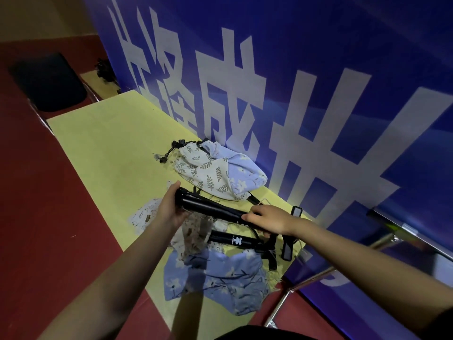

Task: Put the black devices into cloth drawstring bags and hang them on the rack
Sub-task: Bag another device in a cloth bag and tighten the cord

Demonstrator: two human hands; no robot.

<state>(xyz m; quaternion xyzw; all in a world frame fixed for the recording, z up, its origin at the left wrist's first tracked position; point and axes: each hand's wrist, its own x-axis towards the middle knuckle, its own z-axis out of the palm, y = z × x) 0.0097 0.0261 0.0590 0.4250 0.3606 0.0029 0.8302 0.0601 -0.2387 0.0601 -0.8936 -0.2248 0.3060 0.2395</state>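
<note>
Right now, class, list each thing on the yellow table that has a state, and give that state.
Held black device: lifted, gripped at both ends.
Left hand: closed on one end.
Right hand: closed on the other end.
Second black device: lying unbagged.
Leaf-print bag: lying by the banner.
Blue floral bag: lying crumpled.

We see a yellow table (103, 133) | behind it a blue banner (318, 45) with large white characters | left of the table, dark red floor (36, 192) and a black chair seat (49, 82) | dim light.
</note>
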